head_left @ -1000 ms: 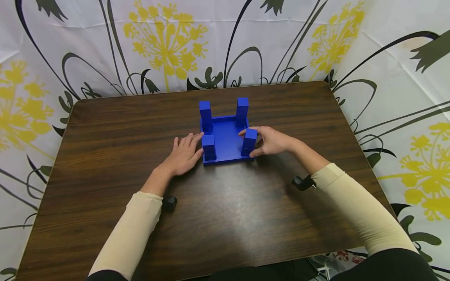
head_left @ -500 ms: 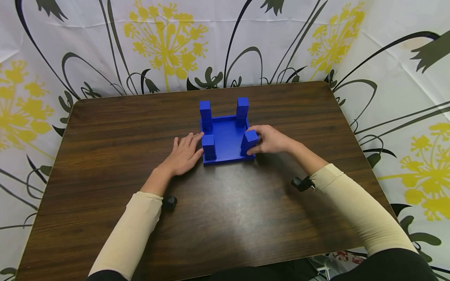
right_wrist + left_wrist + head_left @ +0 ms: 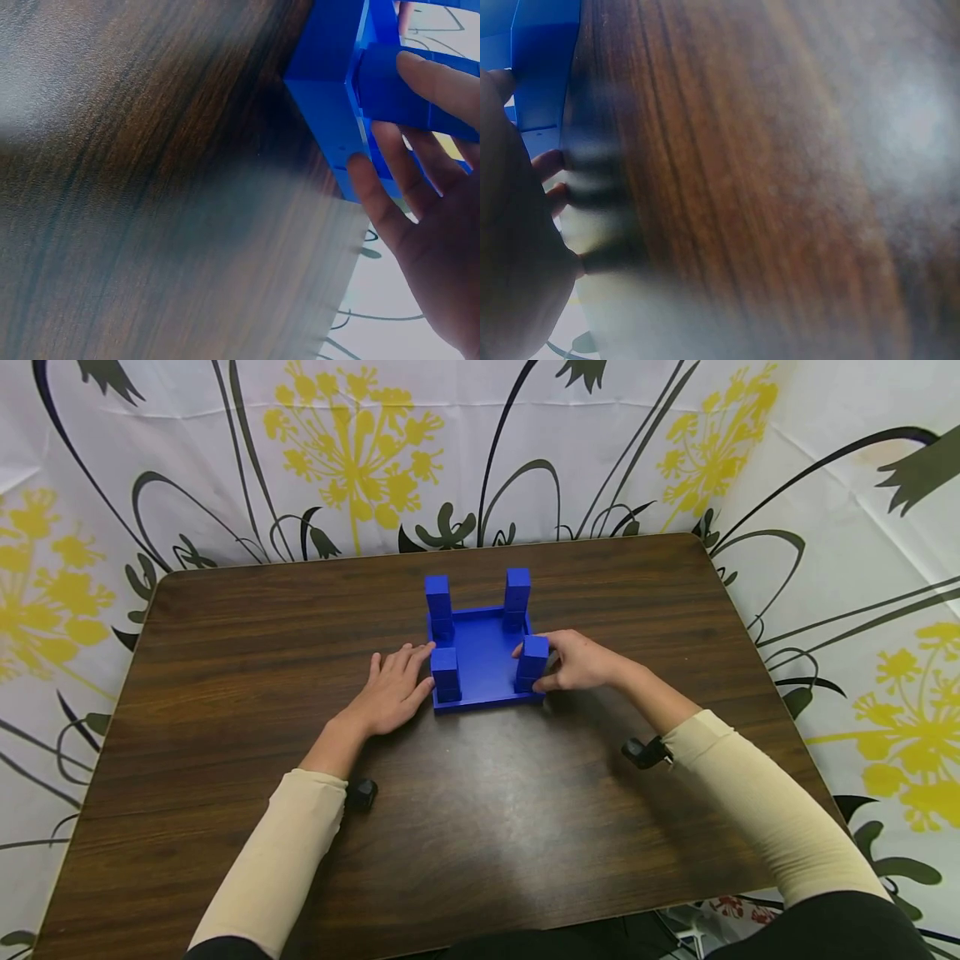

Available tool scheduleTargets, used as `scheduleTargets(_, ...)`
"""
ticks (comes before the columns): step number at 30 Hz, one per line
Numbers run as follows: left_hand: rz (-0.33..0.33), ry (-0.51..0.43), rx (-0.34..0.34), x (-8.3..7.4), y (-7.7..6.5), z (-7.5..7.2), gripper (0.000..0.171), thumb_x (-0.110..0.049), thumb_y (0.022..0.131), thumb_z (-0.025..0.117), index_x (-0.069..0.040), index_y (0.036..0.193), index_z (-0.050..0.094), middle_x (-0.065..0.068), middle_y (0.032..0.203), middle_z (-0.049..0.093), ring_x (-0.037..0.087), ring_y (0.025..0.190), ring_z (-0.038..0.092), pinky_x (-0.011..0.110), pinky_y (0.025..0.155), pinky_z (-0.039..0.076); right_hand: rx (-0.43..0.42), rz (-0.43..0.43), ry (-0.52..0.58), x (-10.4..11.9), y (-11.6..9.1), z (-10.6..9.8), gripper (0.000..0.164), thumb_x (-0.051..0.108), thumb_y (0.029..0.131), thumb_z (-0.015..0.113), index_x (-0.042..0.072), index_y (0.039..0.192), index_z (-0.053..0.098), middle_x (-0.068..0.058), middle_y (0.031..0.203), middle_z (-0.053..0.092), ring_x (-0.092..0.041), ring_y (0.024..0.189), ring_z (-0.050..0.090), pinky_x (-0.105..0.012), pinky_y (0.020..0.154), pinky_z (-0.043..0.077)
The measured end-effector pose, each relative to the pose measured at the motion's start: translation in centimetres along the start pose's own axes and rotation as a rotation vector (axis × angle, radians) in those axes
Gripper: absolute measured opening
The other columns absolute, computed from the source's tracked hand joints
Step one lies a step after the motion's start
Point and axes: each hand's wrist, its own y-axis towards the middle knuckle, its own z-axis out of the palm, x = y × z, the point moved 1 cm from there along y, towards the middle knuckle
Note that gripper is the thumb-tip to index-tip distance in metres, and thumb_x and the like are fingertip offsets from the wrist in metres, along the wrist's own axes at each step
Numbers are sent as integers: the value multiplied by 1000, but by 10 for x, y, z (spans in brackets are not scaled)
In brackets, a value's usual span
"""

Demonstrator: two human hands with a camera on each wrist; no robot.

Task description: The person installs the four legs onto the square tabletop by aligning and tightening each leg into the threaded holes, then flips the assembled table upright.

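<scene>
A shallow blue tray (image 3: pixel 487 660) lies on the table with a square blue post at each corner. My right hand (image 3: pixel 581 662) pinches the near right post (image 3: pixel 532 662) between thumb and fingers; a seam crosses the post low down. In the right wrist view, the thumb (image 3: pixel 439 84) lies along this post (image 3: pixel 390 86), while one fingertip touches the tray's outer wall (image 3: pixel 326 120). My left hand (image 3: pixel 386 693) lies flat, fingers spread, its fingertips at the tray's left side by the near left post (image 3: pixel 446 675). The left wrist view shows that hand (image 3: pixel 514 225) beside the blue wall.
Two taller-looking posts, the far left post (image 3: pixel 439 608) and the far right post (image 3: pixel 517 602), stand at the tray's back corners. The brown wood-grain table (image 3: pixel 480 827) ends at a flower-patterned curtain (image 3: pixel 360 452) behind.
The near right post turned and leaned to the right half a second ago; now it has swung back to stand straighter. My right fingers shifted with it. My left hand has not moved.
</scene>
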Motion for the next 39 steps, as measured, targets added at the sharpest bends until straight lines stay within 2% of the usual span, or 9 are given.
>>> scheduleTargets(3,1,-1,0,0,0,0,60,-44,107,27,-21,159,9,11,160,17,32,149,6,63,111,-5,3,13,-22,0,0,1,57,11,78,83,5,130,59,-13,128,60,-26,110,58,-44,84,54)
scheduleTargets(8,7,-3,-5,2,0,0,60,-44,107,27,-20,159,9,13,160,17,33,148,6,64,111,-5,29,9,75,-3,-1,0,60,4,79,81,7,134,56,-11,136,55,-27,117,54,-47,87,52)
scheduleTargets(11,7,-2,-5,2,1,0,60,-44,107,28,-20,159,9,13,160,17,33,148,6,64,111,-6,29,-1,110,-4,0,-2,54,-1,79,80,5,128,59,-11,129,59,-26,115,56,-46,87,52)
scheduleTargets(15,2,-1,-2,0,0,0,60,-43,107,28,-21,159,9,12,160,17,32,148,6,64,111,-5,-4,19,81,-5,1,-2,44,5,78,82,6,117,62,-8,112,64,-21,105,59,-41,83,54)
scheduleTargets(18,3,1,-1,0,0,0,60,-44,107,28,-21,159,9,12,160,17,32,148,7,63,111,-5,-18,40,55,-5,1,-1,44,9,77,84,8,115,62,-6,109,65,-21,102,59,-39,82,54)
scheduleTargets(28,4,8,2,1,1,1,60,-44,107,27,-20,159,9,13,160,17,33,148,6,64,111,-5,-58,74,-2,-4,-1,0,53,9,75,85,2,122,62,-12,113,66,-24,102,61,-41,82,54)
scheduleTargets(35,7,4,4,1,1,0,61,-44,107,26,-19,159,8,14,160,16,34,148,5,65,110,-6,-78,95,-65,-1,-1,5,54,19,75,87,5,121,63,-8,112,67,-22,96,65,-40,82,54)
scheduleTargets(39,6,7,5,1,0,0,61,-45,107,26,-19,159,8,13,160,17,34,148,6,64,110,-6,-43,71,-51,-3,-2,4,63,18,75,86,8,130,58,-10,127,60,-25,106,60,-45,87,51)
